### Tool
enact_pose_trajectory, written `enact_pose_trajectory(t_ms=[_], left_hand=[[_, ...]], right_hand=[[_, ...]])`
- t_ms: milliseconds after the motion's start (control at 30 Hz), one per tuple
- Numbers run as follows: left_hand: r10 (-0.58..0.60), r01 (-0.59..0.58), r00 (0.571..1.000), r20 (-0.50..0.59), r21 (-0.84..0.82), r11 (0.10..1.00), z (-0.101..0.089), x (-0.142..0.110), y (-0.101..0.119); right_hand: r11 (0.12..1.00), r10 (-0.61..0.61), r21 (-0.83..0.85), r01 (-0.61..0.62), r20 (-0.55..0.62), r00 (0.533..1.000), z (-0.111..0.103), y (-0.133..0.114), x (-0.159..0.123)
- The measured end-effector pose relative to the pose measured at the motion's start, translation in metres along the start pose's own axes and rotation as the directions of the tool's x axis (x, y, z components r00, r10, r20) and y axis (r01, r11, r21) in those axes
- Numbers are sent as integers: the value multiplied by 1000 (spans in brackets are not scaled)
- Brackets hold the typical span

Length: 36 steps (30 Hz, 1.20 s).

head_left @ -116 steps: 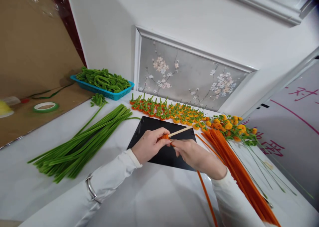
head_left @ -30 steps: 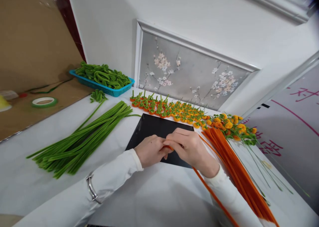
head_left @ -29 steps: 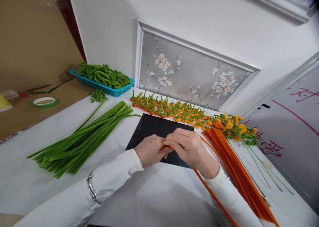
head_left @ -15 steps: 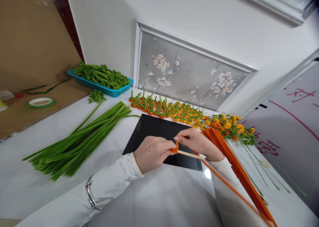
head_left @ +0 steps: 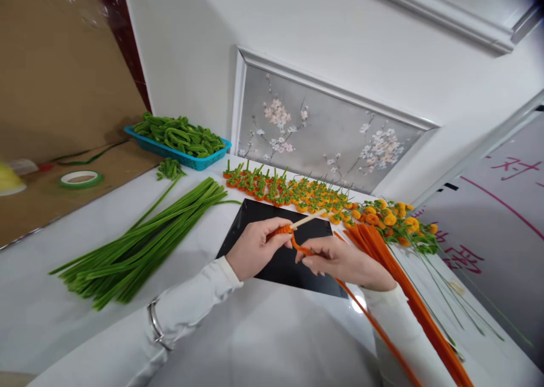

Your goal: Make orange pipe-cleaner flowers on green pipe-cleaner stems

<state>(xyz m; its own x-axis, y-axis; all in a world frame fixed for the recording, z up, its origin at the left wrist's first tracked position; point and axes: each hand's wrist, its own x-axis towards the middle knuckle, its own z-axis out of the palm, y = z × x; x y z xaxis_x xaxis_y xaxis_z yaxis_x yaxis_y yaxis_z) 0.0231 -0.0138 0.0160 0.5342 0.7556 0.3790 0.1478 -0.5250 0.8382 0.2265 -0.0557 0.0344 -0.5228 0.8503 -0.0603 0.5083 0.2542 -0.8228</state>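
Note:
My left hand [head_left: 255,246] pinches a thin wooden stick [head_left: 306,220] with an orange coil wound on it, held over a black mat [head_left: 297,266]. My right hand [head_left: 340,260] grips the orange pipe cleaner [head_left: 374,326] that runs from the coil down past my right sleeve. The stick's free end points up and to the right.
A bundle of long green pipe cleaners [head_left: 144,242] lies at the left. A blue tray [head_left: 181,156] of bent green pieces stands at the back. Rows of small orange flowers [head_left: 293,192] line the wall, with orange pipe cleaners [head_left: 408,296] at the right. A tape roll [head_left: 80,179] sits far left.
The stick has swung from pointing down-right to pointing up-right. My right hand has dropped below the coil, drawing the orange pipe cleaner around it.

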Motion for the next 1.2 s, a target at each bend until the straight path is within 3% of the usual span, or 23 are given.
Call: enact_pose_trajectory(t_ms=[167, 333, 533, 700, 800, 933, 1033, 1200], left_hand=[[-9, 7, 1000, 18, 67, 998, -4, 1, -6], [6, -20, 998, 56, 257, 966, -1, -2, -4], [61, -132, 984, 168, 457, 880, 1, -6, 1], [86, -209, 962, 261, 493, 844, 2, -7, 3], [119, -245, 953, 278, 479, 843, 4, -8, 3], [155, -271, 947, 281, 443, 854, 6, -10, 4], [124, -220, 963, 240, 433, 874, 7, -11, 5], [69, -109, 988, 138, 308, 945, 6, -10, 8]], right_hand=[[960, -106, -270, 75, -103, 989, 7, -18, -11], [885, -232, -440, 151, -136, 963, 12, -30, -14], [828, -350, -537, 163, -268, 897, 13, -29, -6], [843, -310, -533, 68, -380, 872, 4, -23, -3], [878, -211, -479, 7, -372, 904, -6, -12, 1], [928, -86, -372, -23, -274, 958, -14, 4, 9], [942, -61, -335, -5, -188, 980, -14, 9, 10], [960, -60, -279, 9, -175, 983, -12, 8, 4]])
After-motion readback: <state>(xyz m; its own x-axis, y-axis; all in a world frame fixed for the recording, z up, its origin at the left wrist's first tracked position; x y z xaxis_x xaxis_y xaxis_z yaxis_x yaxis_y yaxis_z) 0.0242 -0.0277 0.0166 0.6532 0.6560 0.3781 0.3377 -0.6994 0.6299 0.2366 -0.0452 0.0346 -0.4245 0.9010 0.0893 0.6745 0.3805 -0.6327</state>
